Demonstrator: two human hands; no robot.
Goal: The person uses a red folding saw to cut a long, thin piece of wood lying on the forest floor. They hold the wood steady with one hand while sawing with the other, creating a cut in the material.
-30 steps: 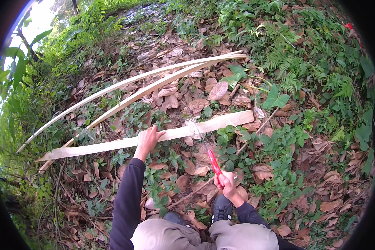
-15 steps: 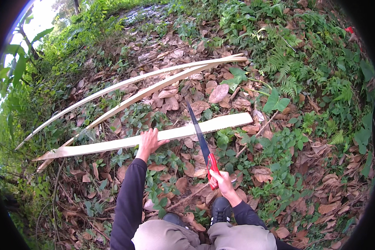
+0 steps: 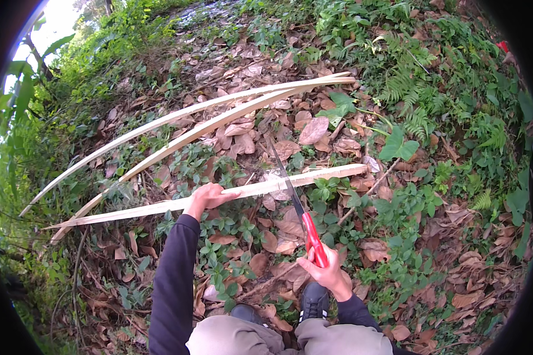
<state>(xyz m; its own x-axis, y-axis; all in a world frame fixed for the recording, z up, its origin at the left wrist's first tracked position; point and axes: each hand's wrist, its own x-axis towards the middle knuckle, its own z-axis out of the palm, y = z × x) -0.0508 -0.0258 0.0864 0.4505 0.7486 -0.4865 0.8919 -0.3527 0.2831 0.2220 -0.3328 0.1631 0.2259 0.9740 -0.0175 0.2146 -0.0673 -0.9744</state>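
Outdoors, a long pale split-bamboo strip [image 3: 219, 201] lying on the leaf-littered ground [image 3: 456, 284] is being pinned steady by the left hand [image 3: 206, 197] curled over it, while a red-handled handsaw [image 3: 299, 207] is being gripped tight in the closed right hand [image 3: 326, 273], blade crossing the strip for a cut.

Beyond the left hand [image 3: 210, 195], well apart from it: two long pale split strips, an upper strip [image 3: 177, 115] and a lower strip [image 3: 219, 122], bowed across the ground and meeting at their far right ends. Around both hands, a carpet of dry brown leaves [image 3: 314, 130]. Between left hand and right hand [image 3: 326, 272], low green weeds [image 3: 225, 228]. Ahead and right of the right hand, a thin stick [image 3: 367, 192], a broad-leaved plant [image 3: 400, 145], and ferns [image 3: 408, 89] farther off. Far left, a tree trunk [image 3: 35, 53].
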